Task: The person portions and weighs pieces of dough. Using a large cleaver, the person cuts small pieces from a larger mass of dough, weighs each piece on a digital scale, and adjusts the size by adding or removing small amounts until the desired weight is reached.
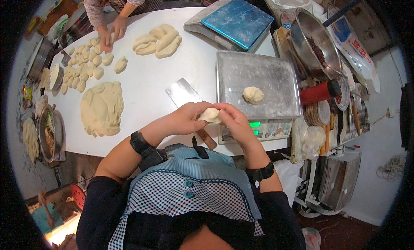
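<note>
Between my two hands I hold a small piece of dough (210,115) above the table's near edge. My left hand (188,119) grips it from the left, thumb below and fingers along the top. From the other side, my right hand (233,119) pinches it with the fingertips. Under my hands lies a cleaver (183,91), its blade pointing away and its wooden handle towards me. Just right of them stands a digital scale with a metal pan (258,68). One dough lump (253,95) rests on the pan, and the green display is lit, partly covered by my right hand.
A large dough slab (102,108) lies left on the white table (145,88). Behind it are many small dough pieces (81,64), where a co-worker's hands (111,34) handle dough. Thick dough strips (158,41) and a blue-topped scale (239,22) sit farther back. A steel bowl (299,33) stands right.
</note>
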`<state>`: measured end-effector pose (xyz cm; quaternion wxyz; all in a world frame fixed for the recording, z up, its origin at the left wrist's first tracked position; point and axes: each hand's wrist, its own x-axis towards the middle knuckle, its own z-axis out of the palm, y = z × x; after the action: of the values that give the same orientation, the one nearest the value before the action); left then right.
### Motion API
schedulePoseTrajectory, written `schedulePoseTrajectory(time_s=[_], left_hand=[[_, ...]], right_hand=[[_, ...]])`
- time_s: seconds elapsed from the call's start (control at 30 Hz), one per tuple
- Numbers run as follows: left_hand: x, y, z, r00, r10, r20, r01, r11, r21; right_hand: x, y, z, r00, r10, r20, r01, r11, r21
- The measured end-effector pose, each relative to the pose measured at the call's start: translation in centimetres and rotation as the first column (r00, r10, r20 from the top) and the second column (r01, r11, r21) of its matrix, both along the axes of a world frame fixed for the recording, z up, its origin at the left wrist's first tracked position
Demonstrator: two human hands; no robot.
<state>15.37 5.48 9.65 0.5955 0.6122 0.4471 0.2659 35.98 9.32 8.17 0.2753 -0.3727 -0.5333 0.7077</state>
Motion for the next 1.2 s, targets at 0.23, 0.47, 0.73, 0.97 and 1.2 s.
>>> schedulePoseTrajectory(time_s=[0.23,0.47,0.73,0.97,1.2], left_hand=[[1.9,-0.1,1.1,0.937,0.145,-0.318,-0.033,0.942,0.333],[3.2,1.2,0.4,0.849,0.189,-0.493,0.0,0.934,0.357],[3.2,1.3,-1.8,0.658,0.139,-0.74,0.192,0.919,0.344],[-1.4,1.7,-3.7,0.656,0.25,-0.712,-0.175,0.968,0.179],[-4.9,-1.6,-4.5,0.893,0.361,-0.267,-0.424,0.874,-0.236]], right_hand=[[-1.5,-0.5,0.5,0.969,-0.098,0.227,0.002,0.922,0.386],[-1.5,-0.3,1.1,0.942,-0.17,0.289,-0.049,0.783,0.621],[-0.9,-0.4,0.7,0.942,-0.02,0.336,-0.095,0.942,0.323],[2.2,0.8,2.2,0.967,-0.233,-0.099,0.244,0.963,0.112],[6.6,7.4,0.7,0.721,-0.468,0.51,-0.204,0.561,0.802]])
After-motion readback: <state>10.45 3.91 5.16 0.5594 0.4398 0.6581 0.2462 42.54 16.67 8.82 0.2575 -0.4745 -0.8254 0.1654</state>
